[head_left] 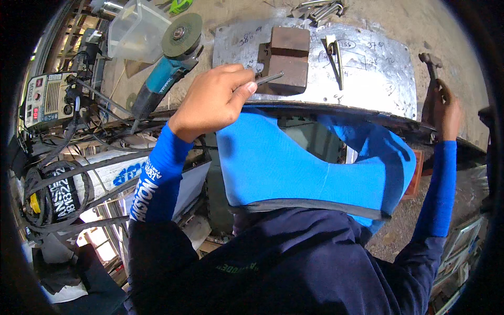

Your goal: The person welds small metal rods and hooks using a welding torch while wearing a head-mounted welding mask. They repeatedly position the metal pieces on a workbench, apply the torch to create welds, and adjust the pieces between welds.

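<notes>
My left hand (218, 100) is closed in a pinch on a thin grey metal rod (271, 78), whose free end reaches over the nearer of two brown rectangular blocks. That nearer block (289, 79) and the farther block (290, 39) rest against each other on a grey metal plate (378, 86) bearing handwritten marks. At the plate's right end, my right hand (447, 113) is wrapped round the handle of a hammer (430, 60), its head pointing away from me. Between the hands, a slim two-legged tool with a white top (334, 60) lies on the plate.
Left of the plate lies a blue angle grinder (163, 79), its disc facing up, beside a clear plastic bin (137, 31). A welding machine (50, 102) and black cables (58, 210) crowd the left. Several metal pieces (320, 10) lie at the back.
</notes>
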The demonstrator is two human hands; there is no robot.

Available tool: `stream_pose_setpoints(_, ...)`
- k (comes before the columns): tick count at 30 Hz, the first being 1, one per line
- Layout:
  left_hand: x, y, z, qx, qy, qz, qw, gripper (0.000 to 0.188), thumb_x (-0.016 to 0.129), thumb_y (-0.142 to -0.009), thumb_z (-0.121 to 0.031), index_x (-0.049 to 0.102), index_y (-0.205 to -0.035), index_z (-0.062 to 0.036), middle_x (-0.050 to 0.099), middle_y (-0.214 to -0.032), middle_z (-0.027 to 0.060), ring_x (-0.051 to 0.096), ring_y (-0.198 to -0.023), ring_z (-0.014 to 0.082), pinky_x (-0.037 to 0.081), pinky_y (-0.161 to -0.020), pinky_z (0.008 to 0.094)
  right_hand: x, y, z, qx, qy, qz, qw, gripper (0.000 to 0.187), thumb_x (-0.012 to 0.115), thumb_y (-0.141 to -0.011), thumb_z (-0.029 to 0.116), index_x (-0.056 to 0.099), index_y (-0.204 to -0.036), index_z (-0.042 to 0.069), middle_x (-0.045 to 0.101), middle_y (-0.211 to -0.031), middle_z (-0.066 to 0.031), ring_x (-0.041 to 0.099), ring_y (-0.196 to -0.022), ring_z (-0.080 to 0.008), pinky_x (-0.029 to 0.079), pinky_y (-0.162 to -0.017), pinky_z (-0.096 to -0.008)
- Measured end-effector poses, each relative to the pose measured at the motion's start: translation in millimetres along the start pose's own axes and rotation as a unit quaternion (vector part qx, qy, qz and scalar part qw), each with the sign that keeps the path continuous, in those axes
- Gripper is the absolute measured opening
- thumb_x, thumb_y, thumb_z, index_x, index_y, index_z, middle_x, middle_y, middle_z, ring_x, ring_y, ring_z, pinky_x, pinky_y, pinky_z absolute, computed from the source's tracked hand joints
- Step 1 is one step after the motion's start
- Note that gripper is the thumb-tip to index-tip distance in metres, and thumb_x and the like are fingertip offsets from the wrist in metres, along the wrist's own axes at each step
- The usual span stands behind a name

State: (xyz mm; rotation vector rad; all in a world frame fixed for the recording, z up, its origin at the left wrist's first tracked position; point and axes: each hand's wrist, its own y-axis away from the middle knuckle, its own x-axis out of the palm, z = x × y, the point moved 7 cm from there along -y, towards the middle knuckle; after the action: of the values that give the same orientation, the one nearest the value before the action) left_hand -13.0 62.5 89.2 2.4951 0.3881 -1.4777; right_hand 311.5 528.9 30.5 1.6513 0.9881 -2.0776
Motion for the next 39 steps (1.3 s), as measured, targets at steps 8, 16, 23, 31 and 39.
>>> stream_pose_setpoints(8, 13, 1, 30, 0.071, -0.022, -0.152, 0.986, 0.013, 0.069, -0.099, -0.018, 0.071, -0.101, -0.0047, 0.060, -0.115, 0.0140, 0.055, -0.112, 0.0373, 0.045, -0.098, 0.0486, -5, 34, 36, -0.035, -0.004, -0.029, 0.999, 0.043, 0.065, -0.105, 0.020, 0.065, -0.147, 0.013, 0.070, -0.132, -0.0189, 0.067, -0.116, -0.0399, 0.053, -0.100, -0.0459)
stream_pose_setpoints(16, 24, -5, 34, 0.036, -0.002, -0.227, 0.973, 0.013, 0.071, -0.096, -0.014, 0.073, -0.105, -0.0053, 0.063, -0.109, 0.0118, 0.059, -0.105, 0.0362, 0.047, -0.095, 0.0458, -13, 38, 38, -0.053, -0.021, -0.050, 0.997, 0.044, 0.065, -0.104, 0.019, 0.064, -0.148, 0.014, 0.069, -0.134, -0.0187, 0.066, -0.118, -0.0398, 0.053, -0.102, -0.0455)
stream_pose_setpoints(23, 30, 3, 29, 0.050, 0.070, -0.243, 0.966, 0.016, 0.073, -0.092, -0.009, 0.073, -0.107, -0.0023, 0.067, -0.109, 0.0144, 0.062, -0.105, 0.0377, 0.050, -0.093, 0.0453, -22, 40, 56, -0.036, -0.001, -0.064, 0.997, 0.044, 0.067, -0.100, 0.014, 0.066, -0.143, 0.009, 0.070, -0.130, -0.0199, 0.066, -0.114, -0.0400, 0.053, -0.101, -0.0467)
stream_pose_setpoints(31, 10, 11, 27, 0.003, 0.090, -0.259, 0.962, 0.015, 0.078, -0.087, -0.005, 0.075, -0.102, 0.0001, 0.072, -0.102, 0.0168, 0.071, -0.091, 0.0346, 0.056, -0.083, 0.0393, -22, 39, 54, -0.037, -0.040, -0.086, 0.995, 0.042, 0.068, -0.098, 0.015, 0.068, -0.139, 0.007, 0.072, -0.120, -0.0182, 0.066, -0.107, -0.0398, 0.053, -0.096, -0.0483)
stream_pose_setpoints(39, -39, -69, -94, 0.141, -0.072, -0.136, 0.978, 0.016, 0.078, -0.086, -0.007, 0.077, -0.102, -0.0038, 0.068, -0.114, 0.0122, 0.066, -0.108, 0.0344, 0.053, -0.095, 0.0425, -25, 44, 54, -0.005, -0.009, -0.069, 0.998, 0.046, 0.069, -0.097, 0.015, 0.067, -0.143, 0.007, 0.067, -0.136, -0.0183, 0.060, -0.124, -0.0418, 0.049, -0.107, -0.0482)
